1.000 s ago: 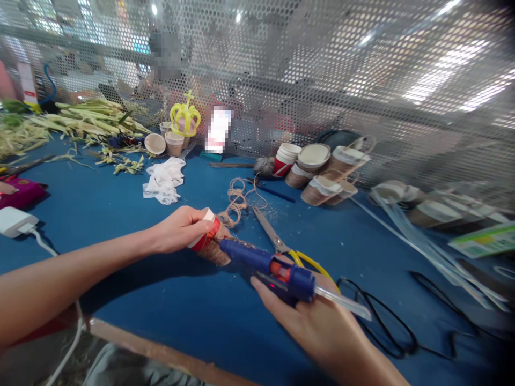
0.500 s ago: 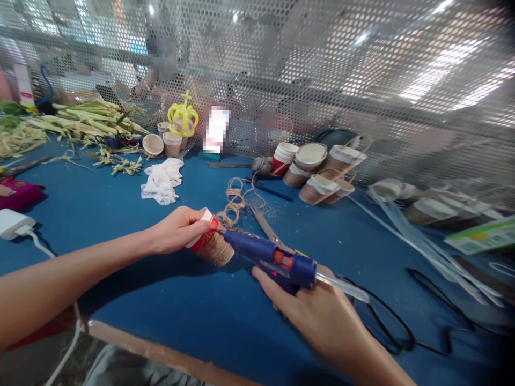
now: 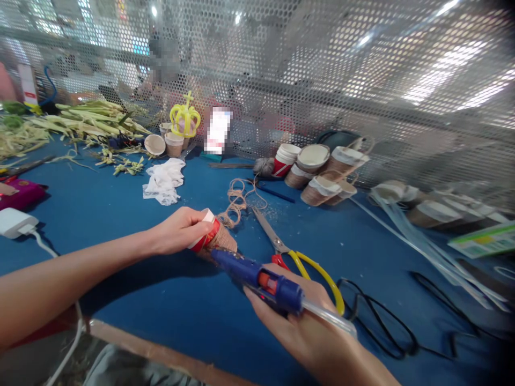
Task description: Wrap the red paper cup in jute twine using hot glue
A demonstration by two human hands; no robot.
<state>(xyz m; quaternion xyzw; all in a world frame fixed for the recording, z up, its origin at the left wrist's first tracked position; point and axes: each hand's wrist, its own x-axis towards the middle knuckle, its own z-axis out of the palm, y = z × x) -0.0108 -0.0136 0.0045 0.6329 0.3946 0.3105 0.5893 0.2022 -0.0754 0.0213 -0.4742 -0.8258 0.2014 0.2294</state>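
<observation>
A red and white paper cup (image 3: 222,237), partly wound with brown twine, lies tilted in my left hand (image 3: 181,229), whose fingers are closed on its rim end. My right hand (image 3: 298,316) grips a blue glue gun (image 3: 257,273) with a clear glue stick out of its back. The gun's nozzle is at the near side of the cup; whether it touches is hidden. Loose twine (image 3: 236,201) curls on the table behind the cup. Scissors with yellow and red handles (image 3: 298,257) lie just beyond my right hand.
Twine-wrapped cups (image 3: 322,187) stand at the back right, near clear glue sticks (image 3: 426,241) and a black cable (image 3: 382,321). A white cloth (image 3: 164,179), a yellow crown (image 3: 185,118) and husks (image 3: 92,118) are at the back left. A white charger (image 3: 16,222) sits left.
My right hand has moved left and toward me with the glue gun, so its nozzle is lower along the cup. The scissors' handles have come into view.
</observation>
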